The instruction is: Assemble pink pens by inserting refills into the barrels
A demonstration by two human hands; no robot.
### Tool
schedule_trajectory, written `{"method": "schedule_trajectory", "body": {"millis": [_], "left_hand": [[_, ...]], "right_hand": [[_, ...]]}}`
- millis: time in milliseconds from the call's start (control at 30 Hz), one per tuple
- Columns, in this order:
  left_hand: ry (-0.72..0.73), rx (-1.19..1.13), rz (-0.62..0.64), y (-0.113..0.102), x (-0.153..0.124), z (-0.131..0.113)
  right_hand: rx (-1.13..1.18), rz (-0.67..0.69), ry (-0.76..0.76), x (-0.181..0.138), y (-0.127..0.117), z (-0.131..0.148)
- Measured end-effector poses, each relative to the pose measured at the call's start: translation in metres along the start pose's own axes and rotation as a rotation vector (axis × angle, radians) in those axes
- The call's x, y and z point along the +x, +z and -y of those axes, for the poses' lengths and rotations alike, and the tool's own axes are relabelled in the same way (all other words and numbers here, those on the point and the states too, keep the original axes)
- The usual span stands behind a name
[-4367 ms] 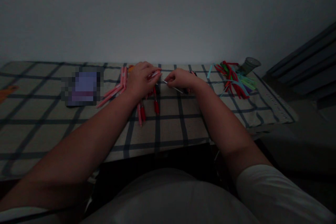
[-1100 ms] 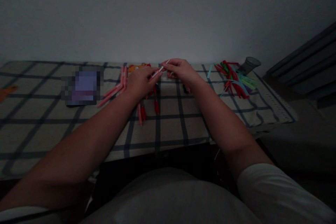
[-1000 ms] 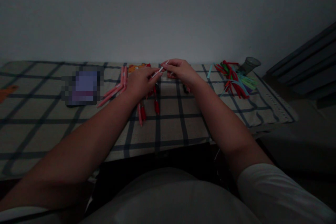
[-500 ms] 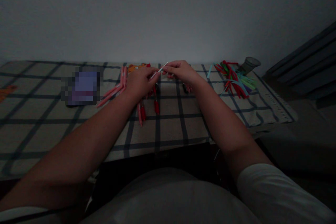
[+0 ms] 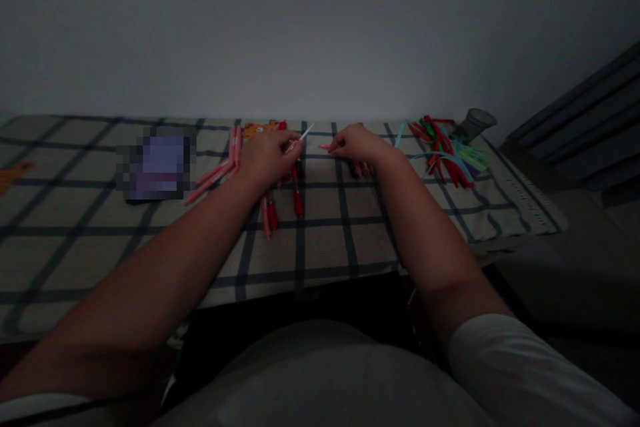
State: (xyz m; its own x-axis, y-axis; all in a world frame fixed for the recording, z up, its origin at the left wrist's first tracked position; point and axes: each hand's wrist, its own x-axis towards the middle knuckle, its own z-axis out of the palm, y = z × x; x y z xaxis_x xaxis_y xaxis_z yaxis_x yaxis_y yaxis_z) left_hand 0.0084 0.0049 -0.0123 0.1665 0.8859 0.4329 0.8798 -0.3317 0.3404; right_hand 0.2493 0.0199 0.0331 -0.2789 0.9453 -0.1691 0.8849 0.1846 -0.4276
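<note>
Between its thumb and fingers my left hand (image 5: 273,153) pinches a thin white stick (image 5: 307,132), like a pen refill, its upper end pointing up and right. A little to the right, apart from it, my right hand (image 5: 357,143) is closed on a small pink piece (image 5: 324,146) whose tip sticks out to the left. Red pens (image 5: 299,202) and a slim pink pen (image 5: 265,220) lie below my left hand, partly covered by it. Under my right hand is a small group of pink and dark pieces (image 5: 360,169), mostly hidden.
Long pink sticks (image 5: 215,177) lie left of my left hand, near a blurred phone-like device (image 5: 160,167). An orange patterned item (image 5: 257,129) is behind that hand. At right, colourful strips (image 5: 443,153) lie by a tilted grey cup (image 5: 475,123). A checked cloth (image 5: 325,243) covers the table.
My right hand has moved right and slightly down, away from the white stick, and a pink tip now shows at its fingers. My left hand stays in place with the stick.
</note>
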Motion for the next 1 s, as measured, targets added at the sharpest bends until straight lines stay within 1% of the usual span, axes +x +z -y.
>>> {"method": "schedule_trajectory", "body": {"millis": [100, 267, 400, 667, 867, 1000], "left_hand": [[-0.005, 0.0, 0.012, -0.0005, -0.0003, -0.0004], [-0.024, 0.03, 0.026, -0.002, -0.0012, -0.003], [-0.048, 0.042, 0.042, -0.0023, -0.0014, -0.0048], [-0.038, 0.016, 0.058, -0.0036, -0.0014, -0.0045], [-0.051, 0.016, 0.062, -0.002, -0.0013, -0.0036], [-0.051, 0.005, 0.06, -0.0007, -0.0009, -0.0021]], "right_hand": [[-0.021, 0.006, 0.006, -0.0007, -0.0001, 0.0029], [-0.114, -0.063, -0.027, 0.0022, -0.0006, 0.0014], [-0.183, -0.049, -0.022, 0.0022, -0.0008, 0.0014], [-0.204, -0.028, -0.024, -0.0026, -0.0013, 0.0103], [-0.204, -0.088, -0.071, -0.0013, 0.0024, 0.0083], [-0.171, -0.101, -0.073, -0.0005, 0.005, 0.0058]]}}
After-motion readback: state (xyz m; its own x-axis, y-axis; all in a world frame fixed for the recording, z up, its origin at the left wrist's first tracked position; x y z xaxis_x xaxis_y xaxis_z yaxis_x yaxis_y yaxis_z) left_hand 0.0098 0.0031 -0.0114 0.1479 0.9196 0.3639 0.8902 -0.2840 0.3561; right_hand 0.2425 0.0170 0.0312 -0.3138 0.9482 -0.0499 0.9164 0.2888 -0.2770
